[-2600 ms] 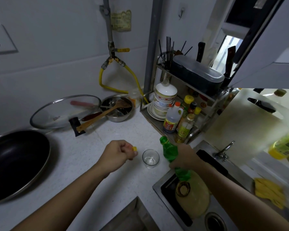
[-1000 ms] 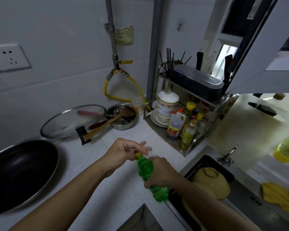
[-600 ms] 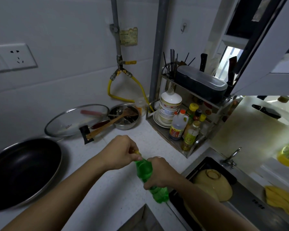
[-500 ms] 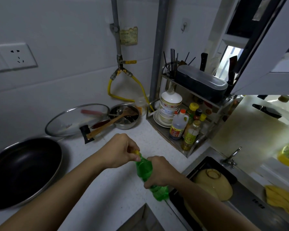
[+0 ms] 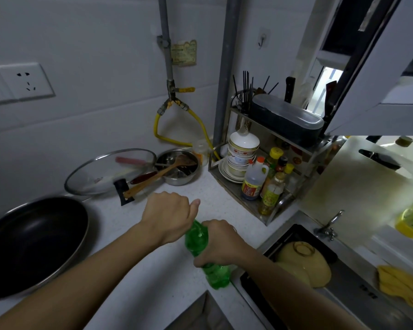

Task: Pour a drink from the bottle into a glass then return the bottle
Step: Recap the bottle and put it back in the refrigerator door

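A green plastic bottle (image 5: 197, 236) is held tilted over the white counter (image 5: 134, 277), its neck pointing up and to the left. My right hand (image 5: 221, 244) grips the bottle around its middle. My left hand (image 5: 169, 214) is closed over the bottle's top, hiding the yellow cap under its fingers. The glass is hidden behind my hands.
A black frying pan (image 5: 31, 244) lies at the left. A glass lid (image 5: 105, 172) and a steel bowl with a wooden spoon (image 5: 177, 166) sit near the wall. A metal rack (image 5: 267, 182) holds bowls and sauce bottles. The sink (image 5: 343, 282) at the right holds a yellow bowl.
My left hand brought the yellow cap from beside the glass onto the bottle's mouth and has turned over it. The bottle came upright and nearer me, now covering the glass.
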Motion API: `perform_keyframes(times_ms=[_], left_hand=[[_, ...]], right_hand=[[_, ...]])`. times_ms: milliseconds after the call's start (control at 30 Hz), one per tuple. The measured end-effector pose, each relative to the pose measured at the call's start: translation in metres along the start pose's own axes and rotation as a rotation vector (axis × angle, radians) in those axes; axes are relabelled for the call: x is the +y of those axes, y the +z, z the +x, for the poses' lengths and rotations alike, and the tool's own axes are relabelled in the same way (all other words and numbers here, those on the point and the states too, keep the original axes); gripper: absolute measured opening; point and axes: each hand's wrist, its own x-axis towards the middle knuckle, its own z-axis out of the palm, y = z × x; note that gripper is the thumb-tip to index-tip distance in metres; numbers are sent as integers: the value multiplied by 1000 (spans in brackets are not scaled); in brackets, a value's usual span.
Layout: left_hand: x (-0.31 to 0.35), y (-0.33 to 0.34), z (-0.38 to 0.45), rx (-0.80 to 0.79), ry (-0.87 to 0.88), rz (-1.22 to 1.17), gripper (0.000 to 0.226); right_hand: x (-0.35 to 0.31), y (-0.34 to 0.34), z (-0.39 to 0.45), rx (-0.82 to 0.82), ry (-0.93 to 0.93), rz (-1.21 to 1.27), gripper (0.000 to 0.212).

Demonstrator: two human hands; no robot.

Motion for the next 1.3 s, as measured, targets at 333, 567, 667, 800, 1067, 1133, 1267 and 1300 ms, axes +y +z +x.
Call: perform_keyframes(times_ms=[333, 567, 667, 800, 1067, 1133, 1267, 1300], left_hand=[[-17, 10, -7, 210, 704, -91, 58], [1, -1, -13, 76, 25, -36, 65], [10, -6, -13, 15, -99, 30, 63], [4, -5, -12, 50, -12, -7, 58], [-15, 6, -18, 211, 493, -186, 55], [-15, 5, -20, 268, 629, -207, 53], [-13, -1, -24, 371, 844, -242, 49], [-12, -3, -24, 391, 889, -227, 51]], right_hand=[[13, -1, 7, -366, -217, 162, 55], [5, 16, -4, -5, -125, 87, 51], [2, 22, -4, 97, -106, 30, 57], [6, 20, -1, 39, -148, 96, 55], [10, 9, -1, -229, -261, 246, 44], [11, 9, 1, -336, -273, 306, 56], [10, 9, 2, -446, -298, 322, 61], [9, 10, 2, -442, -299, 329, 63]])
